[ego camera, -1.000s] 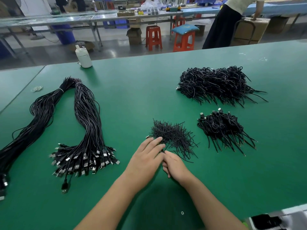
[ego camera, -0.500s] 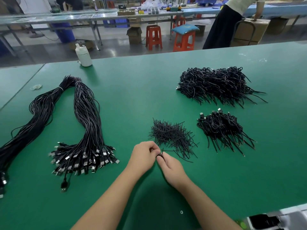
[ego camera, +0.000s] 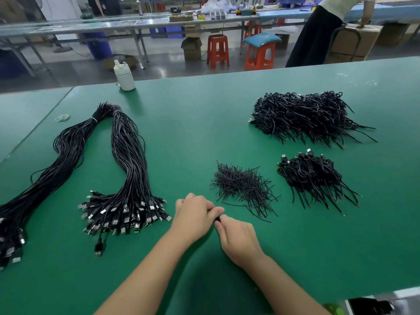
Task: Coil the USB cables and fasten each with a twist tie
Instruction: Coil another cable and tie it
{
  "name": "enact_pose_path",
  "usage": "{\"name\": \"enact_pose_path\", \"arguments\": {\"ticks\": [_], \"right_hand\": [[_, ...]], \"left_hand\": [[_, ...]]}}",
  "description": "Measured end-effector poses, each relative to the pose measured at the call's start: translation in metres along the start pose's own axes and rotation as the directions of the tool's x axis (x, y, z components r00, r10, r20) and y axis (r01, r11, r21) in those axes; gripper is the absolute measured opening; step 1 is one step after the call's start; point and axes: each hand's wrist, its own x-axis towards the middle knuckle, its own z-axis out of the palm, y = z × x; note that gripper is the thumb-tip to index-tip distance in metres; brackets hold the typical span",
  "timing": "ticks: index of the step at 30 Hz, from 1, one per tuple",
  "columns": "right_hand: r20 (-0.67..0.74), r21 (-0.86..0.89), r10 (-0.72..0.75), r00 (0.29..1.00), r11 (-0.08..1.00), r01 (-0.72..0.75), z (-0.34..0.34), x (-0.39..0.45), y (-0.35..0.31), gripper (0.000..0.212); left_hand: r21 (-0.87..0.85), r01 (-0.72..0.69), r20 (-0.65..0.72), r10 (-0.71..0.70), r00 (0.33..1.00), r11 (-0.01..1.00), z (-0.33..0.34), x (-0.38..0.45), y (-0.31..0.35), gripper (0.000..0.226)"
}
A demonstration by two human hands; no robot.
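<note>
Desk (ego camera: 204,123): we work on green felt, where a dropped tie could blend in with its dark neighbours.
Uncoiled cables (ego camera: 127,178): they lie left of us, plugs fanned toward our left hand (ego camera: 193,214); a sleeve could drag them.
Finished coils (ego camera: 304,117): far right, apart.
Tie pile (ego camera: 243,187): just beyond our right hand (ego camera: 238,239); strays may snag.
Grip: both hands pinch a twist tie (ego camera: 217,218), barely visible; it may slip.

A white bottle (ego camera: 124,76) stands on the green table (ego camera: 204,114), orange stools (ego camera: 217,51) behind
</note>
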Motion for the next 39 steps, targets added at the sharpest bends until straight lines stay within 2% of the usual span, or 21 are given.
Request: {"name": "enact_pose_path", "arguments": {"ticks": [3, 5, 8, 14, 18, 21, 23, 31, 37, 39], "right_hand": [[0.004, -0.041, -0.019, 1.000, 0.999, 0.019, 0.000, 0.000, 0.000, 0.021], [0.048, -0.028, -0.013, 0.999, 0.999, 0.015, 0.002, 0.000, 0.001, 0.025], [0.039, -0.014, -0.011, 0.999, 1.000, 0.011, 0.002, -0.001, 0.001, 0.026], [0.075, -0.031, 0.013, 0.997, 0.999, -0.011, 0.001, 0.000, 0.001, 0.024], [0.087, -0.031, 0.019, 0.996, 0.999, -0.016, 0.001, 0.000, 0.000, 0.025], [0.094, -0.026, 0.014, 0.996, 1.000, -0.011, 0.000, 0.001, 0.001, 0.025], [0.118, -0.052, 0.007, 0.993, 0.999, -0.001, 0.000, 0.002, 0.000, 0.025], [0.254, -0.098, -0.019, 0.967, 0.994, 0.046, -0.010, 0.008, -0.004, 0.032], [0.182, -0.148, -0.022, 0.983, 0.988, 0.050, -0.032, 0.019, -0.013, 0.027], [0.028, -0.170, -0.123, 0.992, 0.977, 0.126, -0.040, 0.024, -0.016, 0.023]], "left_hand": [[0.020, -0.002, 0.021, 0.001, 1.000, 1.000, 0.000, 0.001, 0.001, 0.025], [0.031, 0.016, 0.030, -0.017, 0.999, 0.999, -0.001, 0.002, 0.005, 0.020], [0.050, 0.017, 0.026, -0.019, 0.999, 0.999, 0.000, 0.001, 0.008, 0.020], [0.157, -0.116, -0.022, 0.121, 0.992, 0.981, 0.004, -0.006, 0.005, 0.021], [0.095, -0.188, -0.016, 0.190, 0.982, 0.978, 0.007, -0.006, 0.002, 0.017], [-0.014, -0.188, 0.012, 0.188, 0.982, 0.982, 0.007, -0.007, -0.001, 0.011], [-0.018, -0.178, 0.033, 0.178, 0.983, 0.984, 0.007, -0.009, -0.004, 0.009], [0.201, -0.229, -0.034, 0.240, 0.970, 0.953, 0.012, -0.023, -0.003, 0.014], [0.042, -0.142, -0.155, 0.147, 0.977, 0.989, 0.009, -0.027, 0.000, 0.009], [-0.030, -0.049, -0.172, 0.043, 0.984, 0.998, 0.005, -0.026, -0.001, 0.007]]}}
